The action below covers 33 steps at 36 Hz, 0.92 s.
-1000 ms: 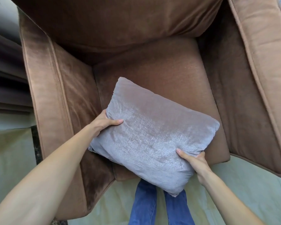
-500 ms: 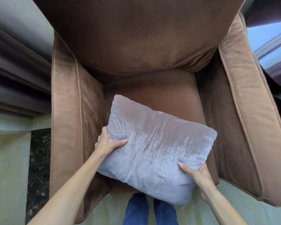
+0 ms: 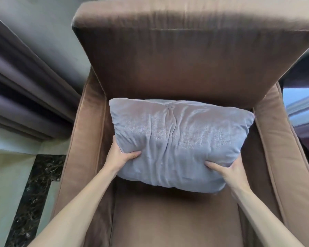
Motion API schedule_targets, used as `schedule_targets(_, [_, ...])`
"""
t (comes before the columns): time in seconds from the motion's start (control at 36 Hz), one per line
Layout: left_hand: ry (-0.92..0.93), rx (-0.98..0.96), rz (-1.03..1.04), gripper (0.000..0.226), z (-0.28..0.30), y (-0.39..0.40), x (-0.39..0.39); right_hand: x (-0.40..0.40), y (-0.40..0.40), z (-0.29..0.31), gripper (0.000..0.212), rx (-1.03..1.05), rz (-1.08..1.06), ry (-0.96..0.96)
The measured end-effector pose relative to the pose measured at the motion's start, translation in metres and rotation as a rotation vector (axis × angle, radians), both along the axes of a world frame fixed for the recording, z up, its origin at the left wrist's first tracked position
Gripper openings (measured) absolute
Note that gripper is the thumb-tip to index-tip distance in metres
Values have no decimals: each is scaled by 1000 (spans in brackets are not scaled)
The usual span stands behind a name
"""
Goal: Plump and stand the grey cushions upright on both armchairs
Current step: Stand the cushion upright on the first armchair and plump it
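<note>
A grey velvet cushion [image 3: 178, 139] is held over the seat of a brown armchair [image 3: 194, 59], its top edge near the backrest and its face creased down the middle. My left hand [image 3: 121, 155] grips its lower left edge, thumb pressed into the front. My right hand [image 3: 227, 168] grips the lower right corner the same way. The cushion tilts back toward the backrest, and its bottom edge hangs above the seat [image 3: 175, 220]. Only this one armchair is in view.
Dark purple curtains [image 3: 25, 90] hang at the left beside the chair's left armrest [image 3: 82, 143]. A pale floor with a black marble strip [image 3: 34, 193] lies below them. At the right edge, past the right armrest [image 3: 278, 148], is a glossy dark surface [image 3: 303, 111].
Both hands have carried the cushion from the seat's front edge back toward the backrest and levelled it. The view has moved closer over the chair, and my legs have left view.
</note>
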<state>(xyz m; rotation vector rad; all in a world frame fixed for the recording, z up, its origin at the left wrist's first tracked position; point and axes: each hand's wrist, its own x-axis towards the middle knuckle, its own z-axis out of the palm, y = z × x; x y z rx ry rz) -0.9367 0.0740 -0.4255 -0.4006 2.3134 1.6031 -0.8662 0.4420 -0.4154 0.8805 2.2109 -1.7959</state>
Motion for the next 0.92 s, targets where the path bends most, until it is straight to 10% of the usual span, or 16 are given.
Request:
schedule_targets(0.61, [-333,55,191,102,-38,19,-66,-115,32,-39,77,149,120,-16])
schedule_targets(0.92, [-335,204,-153,106,-25,8,-91,-122,32,-30,84,301,112,-63])
